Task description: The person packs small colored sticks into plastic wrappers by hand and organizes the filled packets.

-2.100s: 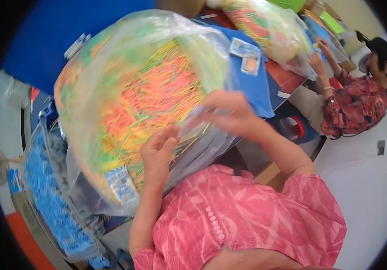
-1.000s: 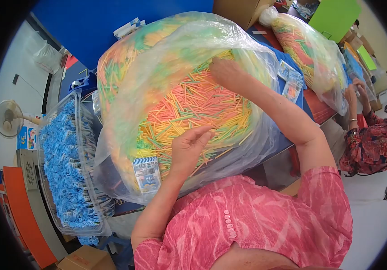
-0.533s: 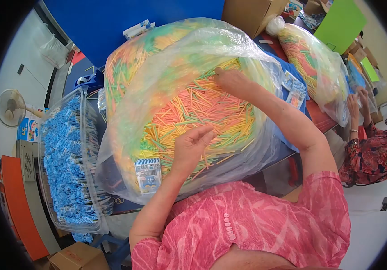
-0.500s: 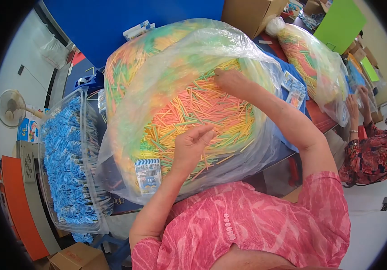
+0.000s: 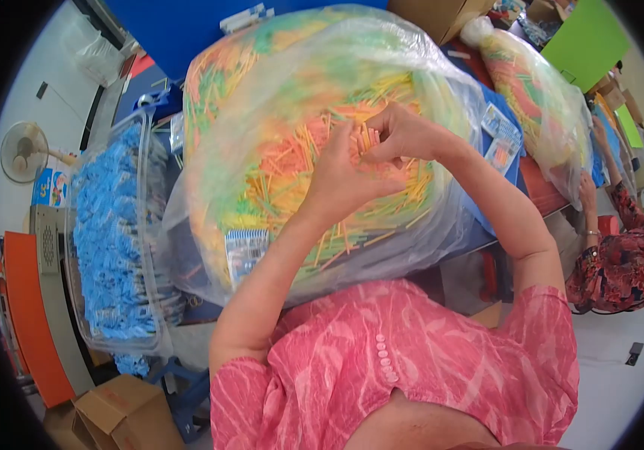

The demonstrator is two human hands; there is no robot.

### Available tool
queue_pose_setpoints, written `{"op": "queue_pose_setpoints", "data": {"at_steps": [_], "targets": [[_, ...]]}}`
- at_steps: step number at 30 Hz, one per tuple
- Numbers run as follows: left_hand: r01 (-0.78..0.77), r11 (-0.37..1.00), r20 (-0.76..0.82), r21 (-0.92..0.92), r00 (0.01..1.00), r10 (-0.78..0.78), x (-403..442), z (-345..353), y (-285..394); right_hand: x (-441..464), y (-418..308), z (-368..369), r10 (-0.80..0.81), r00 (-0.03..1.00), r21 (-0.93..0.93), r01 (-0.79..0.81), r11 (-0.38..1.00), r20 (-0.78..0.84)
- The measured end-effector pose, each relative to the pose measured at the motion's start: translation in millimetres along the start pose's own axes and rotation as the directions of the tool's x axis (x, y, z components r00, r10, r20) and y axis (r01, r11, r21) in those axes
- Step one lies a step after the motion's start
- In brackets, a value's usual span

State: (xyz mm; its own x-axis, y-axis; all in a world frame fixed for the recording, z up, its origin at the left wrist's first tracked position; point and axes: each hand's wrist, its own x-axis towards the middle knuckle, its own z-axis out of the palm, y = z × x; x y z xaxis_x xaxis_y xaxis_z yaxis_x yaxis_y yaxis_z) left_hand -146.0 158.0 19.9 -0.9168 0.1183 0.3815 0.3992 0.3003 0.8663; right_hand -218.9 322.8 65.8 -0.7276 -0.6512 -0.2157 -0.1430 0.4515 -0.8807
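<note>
My left hand [image 5: 348,180] and my right hand [image 5: 406,135] meet above a large clear plastic bag. Between them is a small bundle of thin pink and orange sticks [image 5: 365,140], like short straws. My left hand curves round the bundle with its thumb spread low; my right hand's fingers pinch it from the other side. Below them, the open bag [image 5: 449,112] holds a heap of loose pink, yellow and green sticks [image 5: 284,161]. A printed blue-and-white packet [image 5: 245,251] lies at the bag's near left edge, by my left forearm.
On the left stands a clear plastic bin [image 5: 146,225] full of blue-and-white packets [image 5: 112,232]. More packets [image 5: 500,139] lie right of the bag. Another filled bag [image 5: 536,105] and a co-worker [image 5: 614,255] are at the right. Cardboard boxes [image 5: 131,412] sit lower left.
My right hand has drawn back from the heap towards my left hand. My left hand has risen to meet it, and a bundle of sticks now shows between them. The view has tilted slightly.
</note>
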Motion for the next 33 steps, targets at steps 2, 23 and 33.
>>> {"op": "queue_pose_setpoints", "data": {"at_steps": [2,23,33], "targets": [[0.25,0.946,0.139,-0.208,0.964,-0.225,-8,-2,2,-3,2,19,-0.006,0.999,0.021,0.005,1.0,0.036],[0.348,0.177,0.269,-0.921,0.893,-0.36,-42,-19,-12,-35,12,79,-0.291,0.879,-0.168,0.244,0.955,-0.379],[0.09,0.162,0.0,-0.983,0.872,-0.489,-44,-7,-9,-52,17,117,-0.05,0.934,0.045,0.07,0.997,-0.353]]}}
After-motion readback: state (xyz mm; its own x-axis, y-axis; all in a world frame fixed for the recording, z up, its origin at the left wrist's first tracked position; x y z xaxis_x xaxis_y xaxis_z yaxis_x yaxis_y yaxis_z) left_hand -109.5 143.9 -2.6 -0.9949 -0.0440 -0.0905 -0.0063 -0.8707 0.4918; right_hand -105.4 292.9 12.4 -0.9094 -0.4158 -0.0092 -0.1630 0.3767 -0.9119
